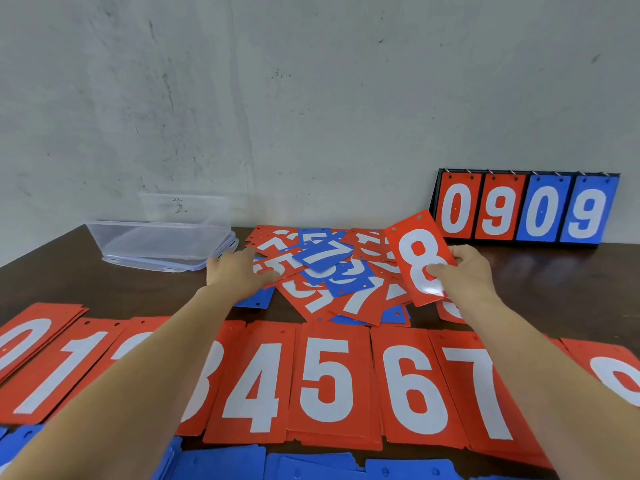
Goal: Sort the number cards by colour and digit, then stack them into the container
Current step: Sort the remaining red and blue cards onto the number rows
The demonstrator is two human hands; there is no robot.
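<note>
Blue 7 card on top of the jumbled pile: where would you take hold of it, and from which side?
Probably its near edge, coming from the person's side. The blue 7 card lies uppermost on the pile, uncovered, so a thumb-over pinch fits. The left hand is nearest; the right hand holds the red 8 card.

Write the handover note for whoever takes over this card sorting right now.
Right hand holds the red 8 card above the mixed pile. Left hand rests on the pile's left edge. Done: red stacks in a row along the near side, blue stacks begun nearer still. Container empty, back left. Left: sort the pile, then stack everything into the container.
</note>
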